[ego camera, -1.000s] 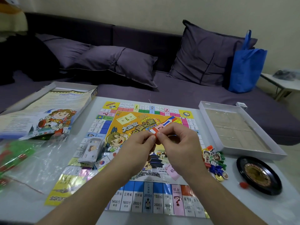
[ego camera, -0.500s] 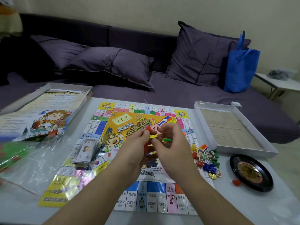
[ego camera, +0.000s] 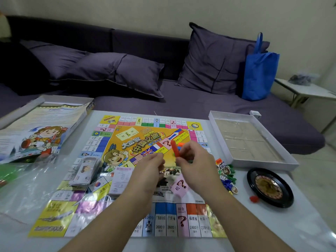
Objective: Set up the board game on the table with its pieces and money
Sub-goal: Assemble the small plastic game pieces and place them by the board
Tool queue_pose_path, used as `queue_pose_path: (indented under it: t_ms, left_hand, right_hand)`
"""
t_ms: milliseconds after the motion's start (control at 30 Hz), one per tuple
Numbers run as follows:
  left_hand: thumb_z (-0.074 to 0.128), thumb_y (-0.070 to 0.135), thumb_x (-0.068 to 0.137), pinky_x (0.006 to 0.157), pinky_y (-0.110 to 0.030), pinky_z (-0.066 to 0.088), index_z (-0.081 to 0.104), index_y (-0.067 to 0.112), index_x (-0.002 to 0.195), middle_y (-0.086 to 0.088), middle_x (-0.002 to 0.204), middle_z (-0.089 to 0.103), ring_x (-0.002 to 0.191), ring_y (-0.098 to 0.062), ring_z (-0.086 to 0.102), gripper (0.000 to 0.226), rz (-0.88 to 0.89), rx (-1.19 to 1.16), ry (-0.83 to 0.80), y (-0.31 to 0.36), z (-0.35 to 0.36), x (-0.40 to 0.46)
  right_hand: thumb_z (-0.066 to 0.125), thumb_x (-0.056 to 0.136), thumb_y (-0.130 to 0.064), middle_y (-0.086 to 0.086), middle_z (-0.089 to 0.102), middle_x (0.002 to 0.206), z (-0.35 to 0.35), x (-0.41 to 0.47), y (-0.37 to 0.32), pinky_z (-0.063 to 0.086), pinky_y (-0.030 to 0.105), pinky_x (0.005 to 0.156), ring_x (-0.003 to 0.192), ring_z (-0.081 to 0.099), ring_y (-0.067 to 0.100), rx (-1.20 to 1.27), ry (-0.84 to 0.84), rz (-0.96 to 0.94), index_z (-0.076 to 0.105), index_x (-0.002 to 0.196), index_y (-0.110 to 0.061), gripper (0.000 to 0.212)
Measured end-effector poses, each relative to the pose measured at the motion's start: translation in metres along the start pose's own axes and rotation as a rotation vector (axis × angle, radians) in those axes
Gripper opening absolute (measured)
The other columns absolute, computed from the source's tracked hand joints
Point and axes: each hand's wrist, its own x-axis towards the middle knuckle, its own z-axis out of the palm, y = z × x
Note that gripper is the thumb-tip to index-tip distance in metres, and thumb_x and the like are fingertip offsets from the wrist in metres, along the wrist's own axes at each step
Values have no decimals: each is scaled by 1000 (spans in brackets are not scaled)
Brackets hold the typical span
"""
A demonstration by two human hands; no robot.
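Since 1 second earlier the hands had drawn apart above the game board (ego camera: 127, 179). The right hand (ego camera: 196, 164) pinched a red piece (ego camera: 175, 149), its long axis near upright, tilting slightly left, over the board's centre. The left hand (ego camera: 151, 170) was curled; whether it held anything, I cannot tell. Separating pieces seemed under way.

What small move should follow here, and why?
Probably set the red piece down with the pile of tokens at the board's right edge. The right hand pinches it above the board; the left hand holds nothing visible.
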Motion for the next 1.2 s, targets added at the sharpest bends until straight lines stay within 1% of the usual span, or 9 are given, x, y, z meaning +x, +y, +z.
queue_pose_path:
  t_ms: [133,267,367,533,700,833,1033,1133,1200]
  left_hand:
    - [61,9,102,89,-43,60,71,10,100,-25,116,69,111,-36,67,10,-8,36,83,3,-10,5]
    - [59,1,99,80,-36,59,74,6,97,-23,110,72,111,-37,69,16,-25,49,86,0,-15,8]
    - [60,0,99,75,-35,57,75,5,97,-23,107,73,101,-34,71,16,-28,58,83,0,-18,10]
    - [60,-3,97,78,-38,57,75,6,96,-20,103,73,92,-28,69,18,-9,89,79,3,-23,14]
    - [57,-5,97,84,-41,58,75,6,94,-18,99,74,90,-27,71,21,3,107,63,6,-25,13]
    - [55,-7,97,87,-44,60,74,3,94,-18,94,74,85,-26,70,21,1,112,40,8,-28,10]
    - [55,-8,97,68,-34,58,74,4,91,-19,94,75,82,-27,71,24,-24,122,11,10,-28,6]
    - [53,-10,97,64,-33,57,74,2,94,-19,97,75,81,-26,72,24,-30,130,-8,9,-26,3]
    - [53,-10,96,65,-35,57,73,1,97,-19,95,75,80,-26,72,24,-27,146,-17,8,-24,0]
  right_hand:
    - [69,97,-13,-3,56,109,-3,20,27,55,35,80,93,59,18,-379,7,30,57,89,-30,23]
    - [66,96,-7,-2,59,106,7,28,40,45,27,74,94,55,16,-602,-41,-39,57,90,-24,20]
    - [63,96,-9,-3,63,111,14,27,47,46,30,81,100,52,17,-702,29,-92,58,99,-25,17]
    - [61,97,-14,-5,56,104,20,27,47,50,32,82,94,51,15,-647,75,-142,60,101,-22,9]
    - [57,97,-18,-7,64,81,26,31,42,43,24,57,72,58,12,-669,-56,-105,71,91,-22,16]
    - [61,90,-10,-6,68,93,28,30,40,58,34,70,81,61,15,-652,-68,-61,73,99,-22,19]
    - [61,91,-5,-3,61,113,22,21,32,48,29,82,102,54,18,-631,-129,-43,67,112,-20,27]
    - [65,87,-3,-5,52,110,10,15,27,53,33,83,99,55,18,-621,-133,15,58,104,-22,27]
    - [67,89,-7,-2,53,112,-6,14,30,57,37,81,99,57,20,-616,-51,106,54,109,-22,28]
